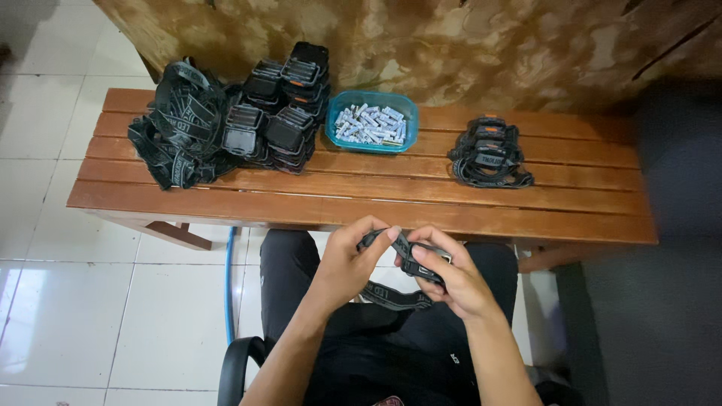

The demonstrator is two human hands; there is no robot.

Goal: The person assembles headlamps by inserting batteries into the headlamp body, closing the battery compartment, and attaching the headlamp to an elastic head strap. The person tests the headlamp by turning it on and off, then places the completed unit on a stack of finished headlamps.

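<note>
The left hand [347, 259] pinches the strap end of a black headlamp [412, 259] over the lap, just near of the wooden bench [361, 207]; the right hand [451, 282] wraps its lamp body, thumb on top. This looks like working on the lamp body, which calls for a steady grip. Farther off: a teal tub of batteries [371, 122], a large headlamp pile [233, 120] far left, a smaller pile [490, 153] right.

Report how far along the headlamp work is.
Looks done: a small stack of headlamps at the bench's right end. In hand: the left hand and right hand hold one headlamp over the lap. Left: the big pile on the left; the teal tub of batteries looks well filled.
</note>
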